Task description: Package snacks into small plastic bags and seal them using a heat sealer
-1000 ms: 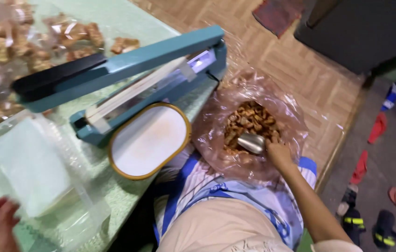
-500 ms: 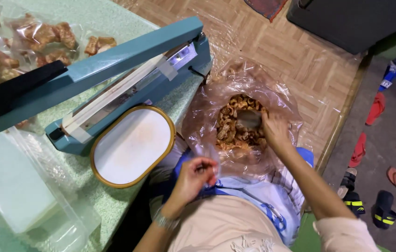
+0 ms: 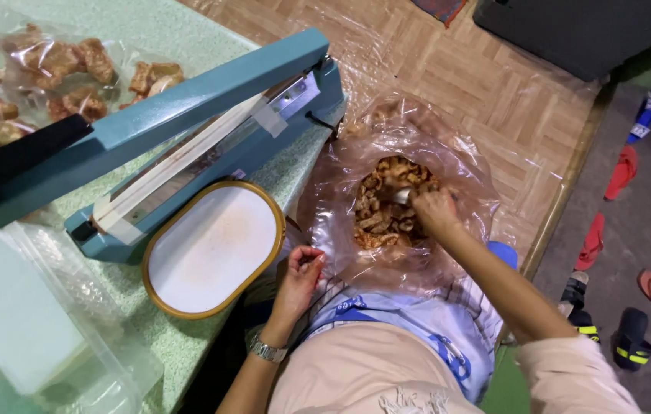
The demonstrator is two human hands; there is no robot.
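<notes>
Single head-mounted view. I am looking steeply down from above my own lap, close in, facing forward and slightly right. The green tabletop is filling the left half of the frame, its edge running diagonally; the wooden floor is occupying the upper right, and a lower grey floor with sandals is lying along the right margin. No second view is sharing this scene.

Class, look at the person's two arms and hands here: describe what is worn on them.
Both hands are bare, without gloves. The left hand has a silver metal link wristwatch at its wrist. The right hand has a bare forearm; a pale pink short sleeve begins near the elbow.
</notes>
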